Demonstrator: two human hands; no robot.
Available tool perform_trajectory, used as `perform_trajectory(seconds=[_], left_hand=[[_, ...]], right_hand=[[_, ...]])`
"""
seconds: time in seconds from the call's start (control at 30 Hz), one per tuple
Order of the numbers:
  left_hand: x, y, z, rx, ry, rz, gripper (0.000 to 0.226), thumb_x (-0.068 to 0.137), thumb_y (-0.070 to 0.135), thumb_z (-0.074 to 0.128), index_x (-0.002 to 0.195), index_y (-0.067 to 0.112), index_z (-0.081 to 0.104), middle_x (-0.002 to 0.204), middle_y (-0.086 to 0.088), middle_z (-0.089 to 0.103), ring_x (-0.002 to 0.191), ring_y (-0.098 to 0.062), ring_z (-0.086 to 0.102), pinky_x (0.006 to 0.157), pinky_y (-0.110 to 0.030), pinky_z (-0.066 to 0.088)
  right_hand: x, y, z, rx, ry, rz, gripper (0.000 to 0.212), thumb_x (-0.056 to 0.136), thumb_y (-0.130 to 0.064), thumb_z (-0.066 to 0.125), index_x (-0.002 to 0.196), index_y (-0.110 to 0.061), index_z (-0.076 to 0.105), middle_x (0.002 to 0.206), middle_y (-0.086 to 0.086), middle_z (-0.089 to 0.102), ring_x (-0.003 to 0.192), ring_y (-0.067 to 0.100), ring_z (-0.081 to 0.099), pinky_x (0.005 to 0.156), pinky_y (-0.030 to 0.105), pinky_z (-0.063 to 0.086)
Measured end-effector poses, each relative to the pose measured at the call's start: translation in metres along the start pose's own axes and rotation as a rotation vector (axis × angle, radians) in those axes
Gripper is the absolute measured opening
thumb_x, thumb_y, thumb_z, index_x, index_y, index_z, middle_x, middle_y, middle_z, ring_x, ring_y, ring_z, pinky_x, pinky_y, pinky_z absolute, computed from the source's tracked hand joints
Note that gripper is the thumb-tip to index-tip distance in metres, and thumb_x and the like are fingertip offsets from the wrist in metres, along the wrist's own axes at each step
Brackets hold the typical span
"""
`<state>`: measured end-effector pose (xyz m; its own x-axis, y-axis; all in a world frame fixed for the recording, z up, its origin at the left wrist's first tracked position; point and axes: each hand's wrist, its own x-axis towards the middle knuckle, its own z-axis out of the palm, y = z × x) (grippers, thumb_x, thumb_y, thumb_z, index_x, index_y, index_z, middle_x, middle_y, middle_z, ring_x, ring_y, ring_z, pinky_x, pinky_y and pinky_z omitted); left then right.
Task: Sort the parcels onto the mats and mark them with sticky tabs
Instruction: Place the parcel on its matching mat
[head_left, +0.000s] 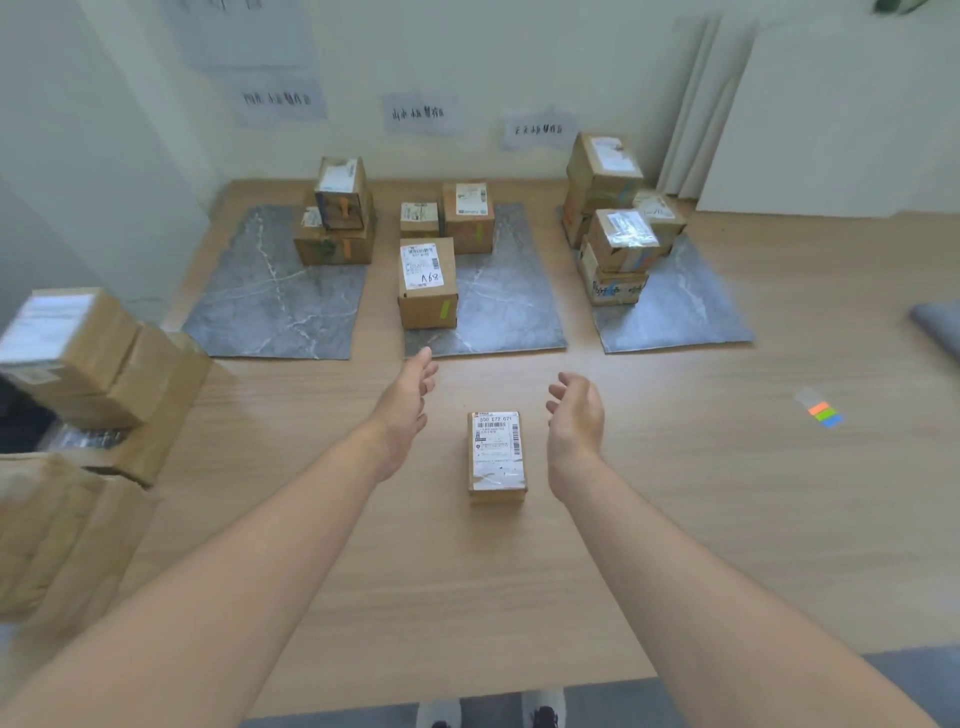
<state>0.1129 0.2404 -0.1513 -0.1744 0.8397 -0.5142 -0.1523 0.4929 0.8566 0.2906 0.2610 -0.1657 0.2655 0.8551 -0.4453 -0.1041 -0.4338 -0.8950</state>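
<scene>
A small cardboard parcel (496, 457) with a white shipping label on top lies on the wooden table in front of me. My left hand (408, 405) hovers open to its left, fingers apart, holding nothing. My right hand (574, 415) hovers open to its right, fingers loosely curled, not touching it. Three grey marble-patterned mats lie beyond: the left mat (260, 306) carries two stacked boxes, the middle mat (509, 312) three boxes, the right mat (685, 306) several stacked boxes. A pad of sticky tabs (823, 413) in orange, green and blue lies on the table at the right.
A pile of unsorted cardboard parcels (78, 364) stands at the table's left edge. Paper labels (418, 113) hang on the wall above each mat. A grey object (937, 325) shows at the far right edge. White boards (831, 119) lean against the back right wall.
</scene>
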Motion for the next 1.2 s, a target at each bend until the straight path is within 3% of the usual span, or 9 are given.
perform_trajectory(seconds=[0.1, 0.23, 0.4, 0.53, 0.63, 0.8, 0.9, 1.1, 1.2], left_hand=[[-0.028, 0.038, 0.002, 0.012, -0.008, 0.112, 0.065, 0.102, 0.057, 0.031, 0.155, 0.019, 0.034, 0.162, -0.004, 0.030, 0.152, -0.023, 0.020, 0.122, -0.041, 0.017], [-0.065, 0.076, 0.003, 0.035, -0.035, 0.236, 0.066, 0.102, 0.059, 0.032, 0.157, 0.022, 0.031, 0.161, 0.000, 0.032, 0.149, -0.019, 0.028, 0.121, -0.040, 0.019], [-0.104, 0.105, 0.007, 0.030, -0.048, 0.289, 0.067, 0.095, 0.066, 0.041, 0.146, 0.024, 0.048, 0.145, -0.003, 0.050, 0.147, -0.026, 0.033, 0.119, -0.041, 0.024], [-0.128, 0.115, 0.018, 0.035, -0.104, 0.327, 0.066, 0.098, 0.063, 0.037, 0.151, 0.024, 0.040, 0.158, -0.007, 0.037, 0.149, -0.025, 0.028, 0.124, -0.043, 0.018], [-0.139, 0.120, 0.027, 0.033, -0.102, 0.377, 0.063, 0.101, 0.059, 0.032, 0.155, 0.025, 0.034, 0.159, -0.005, 0.035, 0.147, -0.022, 0.030, 0.124, -0.046, 0.015], [-0.152, 0.122, 0.033, 0.052, -0.100, 0.358, 0.074, 0.093, 0.071, 0.036, 0.154, 0.030, 0.034, 0.156, -0.007, 0.037, 0.148, -0.025, 0.027, 0.124, -0.047, 0.015], [-0.157, 0.123, 0.046, 0.017, -0.124, 0.384, 0.066, 0.101, 0.061, 0.030, 0.156, 0.024, 0.031, 0.160, -0.005, 0.031, 0.149, -0.022, 0.026, 0.122, -0.043, 0.017], [-0.160, 0.108, 0.096, 0.029, -0.131, 0.330, 0.073, 0.099, 0.064, 0.031, 0.157, 0.021, 0.028, 0.163, -0.010, 0.027, 0.153, -0.028, 0.019, 0.123, -0.045, 0.014], [-0.161, 0.095, 0.140, 0.030, -0.143, 0.291, 0.072, 0.099, 0.064, 0.032, 0.156, 0.021, 0.031, 0.162, -0.014, 0.028, 0.152, -0.032, 0.021, 0.124, -0.046, 0.015]], right_hand=[[-0.021, -0.038, -0.002, 0.027, -0.030, -0.083, 0.020, 0.098, -0.040, 0.044, 0.100, -0.028, 0.061, 0.115, -0.004, 0.066, 0.110, 0.018, 0.060, 0.104, 0.040, 0.045], [-0.053, -0.082, -0.007, 0.093, -0.065, -0.172, 0.029, 0.101, -0.035, 0.043, 0.115, -0.020, 0.063, 0.117, -0.001, 0.066, 0.109, 0.019, 0.061, 0.093, 0.034, 0.046], [-0.089, -0.120, -0.024, 0.108, -0.094, -0.282, 0.033, 0.103, -0.035, 0.040, 0.119, -0.017, 0.062, 0.112, 0.003, 0.068, 0.098, 0.019, 0.061, 0.095, 0.039, 0.047], [-0.111, -0.136, -0.036, 0.120, -0.117, -0.324, 0.038, 0.098, -0.041, 0.040, 0.116, -0.018, 0.064, 0.113, 0.004, 0.069, 0.096, 0.021, 0.060, 0.096, 0.043, 0.048], [-0.123, -0.139, -0.044, 0.125, -0.130, -0.334, 0.040, 0.090, -0.049, 0.043, 0.112, -0.025, 0.067, 0.116, 0.002, 0.069, 0.106, 0.023, 0.063, 0.104, 0.045, 0.048], [-0.131, -0.141, -0.060, 0.111, -0.121, -0.336, 0.040, 0.093, -0.050, 0.042, 0.115, -0.027, 0.066, 0.123, -0.001, 0.068, 0.107, 0.020, 0.059, 0.111, 0.046, 0.044], [-0.132, -0.141, -0.072, 0.096, -0.111, -0.342, 0.030, 0.098, -0.046, 0.041, 0.099, -0.027, 0.064, 0.118, 0.001, 0.068, 0.100, 0.019, 0.058, 0.099, 0.041, 0.045], [-0.108, -0.135, -0.117, 0.084, -0.100, -0.307, 0.042, 0.095, -0.049, 0.041, 0.114, -0.022, 0.067, 0.120, 0.001, 0.069, 0.112, 0.022, 0.061, 0.093, 0.035, 0.044], [-0.089, -0.131, -0.161, 0.085, -0.094, -0.287, 0.030, 0.101, -0.046, 0.040, 0.100, -0.027, 0.063, 0.104, -0.006, 0.063, 0.102, 0.018, 0.059, 0.084, 0.036, 0.043]])
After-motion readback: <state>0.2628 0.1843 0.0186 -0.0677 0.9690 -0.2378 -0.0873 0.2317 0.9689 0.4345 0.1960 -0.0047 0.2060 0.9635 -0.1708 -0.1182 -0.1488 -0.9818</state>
